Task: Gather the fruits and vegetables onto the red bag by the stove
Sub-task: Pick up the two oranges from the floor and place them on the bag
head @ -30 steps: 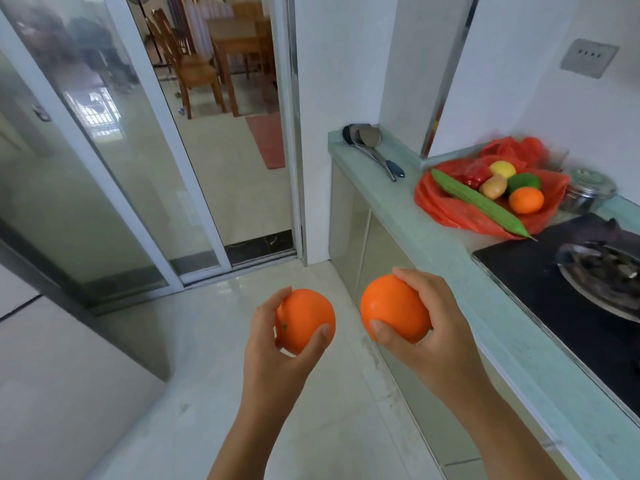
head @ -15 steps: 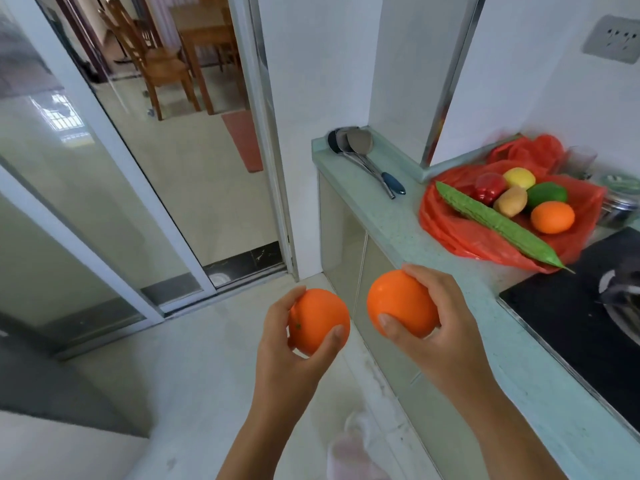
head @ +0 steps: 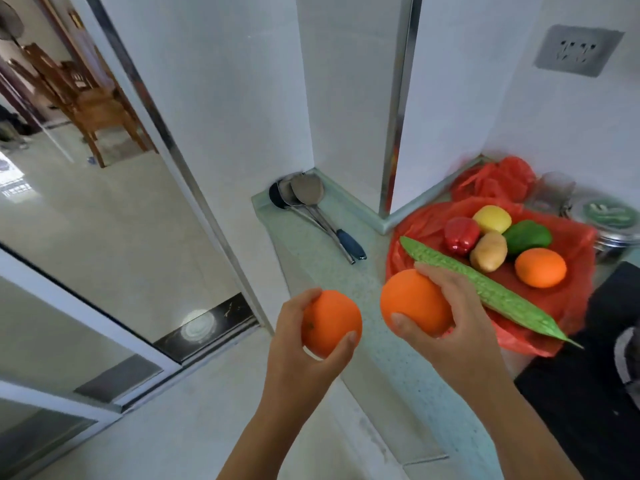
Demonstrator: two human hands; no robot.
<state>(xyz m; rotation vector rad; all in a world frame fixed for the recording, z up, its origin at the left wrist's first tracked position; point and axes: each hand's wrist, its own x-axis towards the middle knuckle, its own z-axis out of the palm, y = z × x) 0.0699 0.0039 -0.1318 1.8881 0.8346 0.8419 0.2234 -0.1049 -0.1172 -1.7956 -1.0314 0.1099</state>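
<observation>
- The left hand (head: 298, 344) is curled around 1 orange (head: 330, 322), thumb on its near side and fingers behind it, held in the air just off the worktop's edge.
- The right hand (head: 450, 327) grips a 2nd orange (head: 414, 301) the same way, thumb pressed on its lower face, above the pale green worktop (head: 349, 271).
- The 2 held oranges sit side by side, close but apart; the right one is slightly higher and nearer the red bag (head: 426, 223).
- The red bag lies spread flat on the worktop at 2 o'clock from the hands, against the wall corner, with the black stove (head: 588, 393) just beside it at its 5 o'clock.
- On the bag lie 6 pieces: a long bumpy green gourd (head: 485, 289) stretched diagonally along the near side, a red pepper (head: 461, 235), a yellow fruit (head: 491, 219), a potato (head: 488, 251), a green pepper (head: 527, 236) and a 3rd orange (head: 540, 267).
- The gourd's middle passes just behind the right hand's fingers; I cannot tell whether they touch.
- The potato touches the red pepper and leans near the green pepper; the 3rd orange is at 4 o'clock from the potato.
- 2 metal ladles (head: 304, 199) with a dark handle lie on the worktop at 10 o'clock from the bag.
- A steel lidded pot (head: 613, 223) stands at 3 o'clock from the bag, by the wall.
</observation>
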